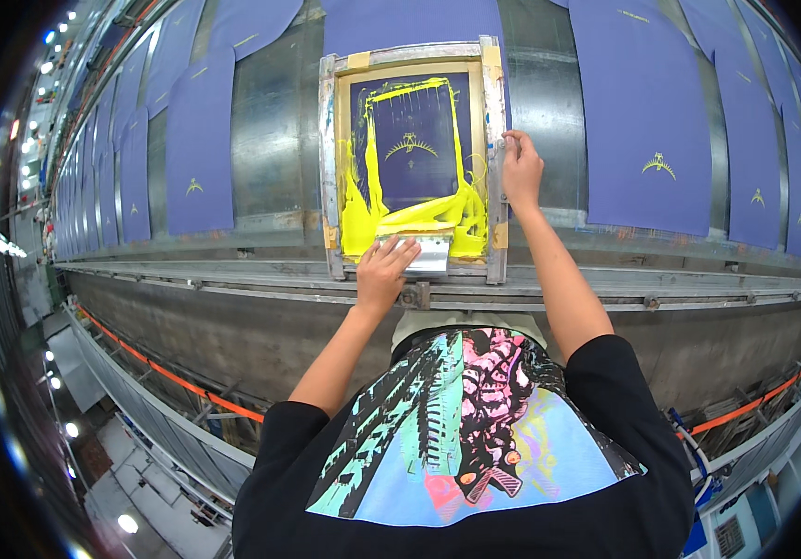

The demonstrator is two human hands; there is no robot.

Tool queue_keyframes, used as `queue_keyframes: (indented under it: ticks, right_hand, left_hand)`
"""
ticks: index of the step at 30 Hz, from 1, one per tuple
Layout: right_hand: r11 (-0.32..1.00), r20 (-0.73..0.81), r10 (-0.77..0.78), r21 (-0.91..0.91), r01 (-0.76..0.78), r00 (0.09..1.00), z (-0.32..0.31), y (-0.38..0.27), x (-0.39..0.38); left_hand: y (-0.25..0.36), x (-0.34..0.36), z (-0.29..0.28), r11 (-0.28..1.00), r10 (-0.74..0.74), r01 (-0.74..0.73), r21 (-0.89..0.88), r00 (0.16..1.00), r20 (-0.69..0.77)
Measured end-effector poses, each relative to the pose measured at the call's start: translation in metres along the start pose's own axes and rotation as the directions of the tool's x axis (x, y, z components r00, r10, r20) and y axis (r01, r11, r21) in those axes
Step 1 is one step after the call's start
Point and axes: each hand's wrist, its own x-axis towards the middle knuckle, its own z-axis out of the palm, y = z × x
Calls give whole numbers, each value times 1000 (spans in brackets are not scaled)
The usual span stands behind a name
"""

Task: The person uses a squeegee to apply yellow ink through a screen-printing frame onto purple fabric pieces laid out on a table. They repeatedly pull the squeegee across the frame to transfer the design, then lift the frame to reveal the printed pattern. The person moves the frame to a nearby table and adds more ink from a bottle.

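Observation:
A screen-printing frame [330, 158] lies on the long table in front of me. Bright yellow ink [361, 228] covers the lower part of its mesh and runs up both sides around a dark panel with a small winged design. At the frame's near end, my left hand [383, 277] holds a squeegee [431, 255] by its left part, fingers over the top. Yellow ink is heaped against the squeegee's far side. My right hand [522, 174] is at the frame's right side rail, its fingers curled against the outer edge; the fingertips are partly hidden.
Purple fabric pieces [647, 121] with small yellow prints lie along the table on both sides. Another purple piece [410, 23] shows beyond the frame. A metal rail [605, 292] runs along the table's near edge. Orange strips [167, 368] line the structure behind me.

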Motion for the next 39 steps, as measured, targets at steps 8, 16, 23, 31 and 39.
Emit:
queue_keyframes:
  ticks: [8, 16, 23, 31, 39]
  right_hand:
    - [1000, -8, 26, 15, -26, 1000, -5, 1, 3]
    - [999, -5, 4, 41, -3, 1000, -11, -8, 5]
    - [999, -1, 42, 28, -42, 999, -30, 6, 4]
    - [997, 8, 26, 71, -26, 1000, -8, -8, 0]
    - [999, 7, 44, 28, -44, 999, -25, -1, 8]
  left_hand:
    - [-59, 206, -52, 935, -340, 353, -37, 919, 199]
    - [-58, 215, -30, 971, -233, 236, 32, 970, -64]
    - [-6, 106, -3, 999, 22, -30, -38, 982, -190]
    - [-95, 283, -68, 961, -260, 271, -57, 953, 152]
    - [-32, 186, -11, 982, -184, 185, 47, 983, -10]
